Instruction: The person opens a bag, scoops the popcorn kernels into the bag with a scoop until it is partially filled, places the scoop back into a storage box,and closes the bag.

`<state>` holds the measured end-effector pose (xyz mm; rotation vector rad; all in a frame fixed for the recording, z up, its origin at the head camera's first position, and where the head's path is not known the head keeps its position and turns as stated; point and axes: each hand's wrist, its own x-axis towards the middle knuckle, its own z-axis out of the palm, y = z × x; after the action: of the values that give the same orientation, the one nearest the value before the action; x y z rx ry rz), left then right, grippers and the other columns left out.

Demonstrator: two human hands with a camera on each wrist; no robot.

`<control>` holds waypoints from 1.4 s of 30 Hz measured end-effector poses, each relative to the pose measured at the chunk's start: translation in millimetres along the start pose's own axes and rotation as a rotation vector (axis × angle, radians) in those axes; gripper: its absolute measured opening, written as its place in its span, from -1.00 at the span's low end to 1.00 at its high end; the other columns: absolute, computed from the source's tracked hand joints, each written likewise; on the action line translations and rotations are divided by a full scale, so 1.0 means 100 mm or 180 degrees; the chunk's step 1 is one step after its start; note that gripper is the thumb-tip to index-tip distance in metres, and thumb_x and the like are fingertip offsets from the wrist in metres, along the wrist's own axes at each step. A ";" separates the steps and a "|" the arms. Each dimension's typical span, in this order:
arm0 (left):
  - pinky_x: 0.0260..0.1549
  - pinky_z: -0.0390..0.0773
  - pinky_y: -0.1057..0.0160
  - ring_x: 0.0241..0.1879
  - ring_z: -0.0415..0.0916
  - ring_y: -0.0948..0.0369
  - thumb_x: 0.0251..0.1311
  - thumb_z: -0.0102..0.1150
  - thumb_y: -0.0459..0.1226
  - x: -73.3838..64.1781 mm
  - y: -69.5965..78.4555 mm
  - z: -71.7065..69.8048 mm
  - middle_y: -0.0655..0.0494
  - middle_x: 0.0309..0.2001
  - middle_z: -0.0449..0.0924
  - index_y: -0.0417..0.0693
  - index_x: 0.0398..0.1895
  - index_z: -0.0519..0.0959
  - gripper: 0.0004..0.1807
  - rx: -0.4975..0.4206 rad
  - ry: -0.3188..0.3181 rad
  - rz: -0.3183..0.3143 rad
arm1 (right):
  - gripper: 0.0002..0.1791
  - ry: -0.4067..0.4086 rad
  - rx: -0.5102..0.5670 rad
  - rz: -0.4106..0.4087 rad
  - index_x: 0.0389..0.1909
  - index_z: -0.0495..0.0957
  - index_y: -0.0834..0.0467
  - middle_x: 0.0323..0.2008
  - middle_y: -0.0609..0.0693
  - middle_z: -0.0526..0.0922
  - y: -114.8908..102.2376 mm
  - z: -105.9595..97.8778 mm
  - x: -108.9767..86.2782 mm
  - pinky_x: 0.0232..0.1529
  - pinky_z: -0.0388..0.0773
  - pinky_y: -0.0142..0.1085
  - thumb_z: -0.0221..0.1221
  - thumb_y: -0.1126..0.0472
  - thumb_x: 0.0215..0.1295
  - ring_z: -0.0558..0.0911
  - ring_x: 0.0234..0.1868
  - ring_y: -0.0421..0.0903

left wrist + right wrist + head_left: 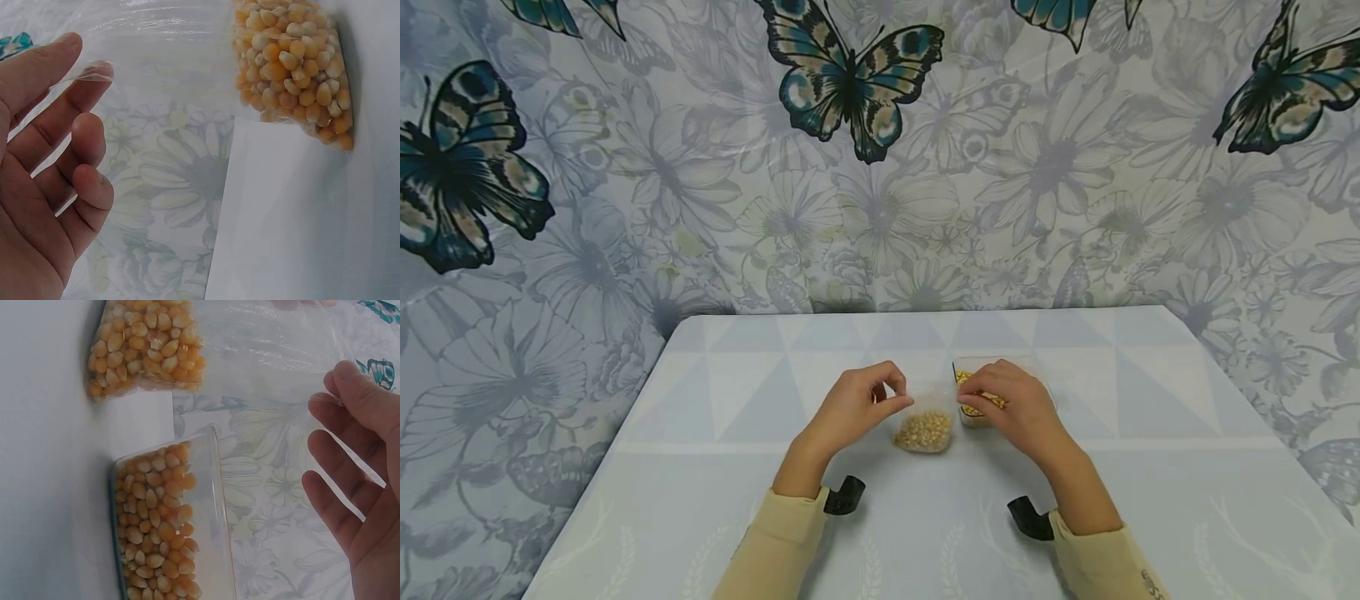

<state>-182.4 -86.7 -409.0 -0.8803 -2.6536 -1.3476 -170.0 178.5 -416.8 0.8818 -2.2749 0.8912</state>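
Note:
A clear plastic bag [925, 431] stands on the table, its lower part filled with yellow corn kernels [294, 69]. My left hand [859, 402] pinches one top corner of the bag between thumb and index finger, the other fingers loosely curled. At the opposite top corner, my right hand [1011, 404] pinches the thin film between thumb and forefinger. The bag's upper part is stretched between both hands. Just right of the bag, partly behind my right hand, sits a clear rectangular container [215, 487] that also holds corn kernels [156, 525].
The table [745, 492] wears a pale cover with triangle shapes. Behind it hangs a floral cloth [1052, 183] printed with butterflies. Black wrist mounts [846, 496] stick out from both beige sleeves [775, 542] over the table.

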 end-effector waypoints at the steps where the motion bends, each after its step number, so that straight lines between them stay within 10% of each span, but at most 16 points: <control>1: -0.56 0.39 0.37 -0.54 0.38 0.33 0.24 0.33 -0.18 0.00 -0.01 0.00 0.28 -0.30 0.64 0.18 -0.33 0.54 -0.88 -0.0004 -0.0004 0.0009 | -0.79 -0.0012 0.0039 0.0007 -0.39 0.74 0.03 -0.40 -0.21 0.72 0.00 0.00 0.00 -0.17 0.42 -0.57 0.48 0.36 -0.06 0.59 -0.31 -0.24; 13: -0.47 0.49 0.31 -0.43 0.49 0.26 0.27 0.31 -0.16 0.01 -0.04 0.02 0.26 -0.23 0.67 0.13 0.00 0.59 -0.75 -0.0273 0.0004 -0.0255 | -0.80 -0.0141 0.0357 0.0292 -0.34 0.73 0.03 -0.35 -0.17 0.73 0.02 0.00 -0.02 -0.16 0.54 -0.51 0.43 0.37 0.05 0.65 -0.27 -0.23; 25: -0.44 0.54 0.28 -0.43 0.55 0.22 0.26 0.30 -0.12 0.01 -0.09 0.03 0.29 -0.39 0.73 0.13 -0.29 0.76 -0.89 -0.0361 0.0070 -0.0444 | -0.88 -0.0401 0.0451 0.1118 -0.25 0.71 0.03 -0.36 -0.15 0.74 0.01 -0.01 -0.03 -0.32 0.58 -0.35 0.39 0.22 0.17 0.61 -0.36 -0.29; 42: -0.50 0.50 0.32 -0.49 0.49 0.32 0.26 0.32 -0.16 0.00 -0.14 0.03 0.29 -0.47 0.68 0.17 -0.40 0.74 -0.91 -0.0236 0.0071 -0.0142 | -0.87 -0.0293 0.0422 0.0808 -0.40 0.70 -0.06 -0.47 -0.24 0.65 0.06 0.01 -0.06 -0.37 0.52 -0.41 0.39 0.27 0.16 0.52 -0.42 -0.35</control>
<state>-188.6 -91.0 -421.1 -0.8132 -2.6376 -1.4655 -170.7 183.3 -423.2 0.7116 -2.4690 1.1447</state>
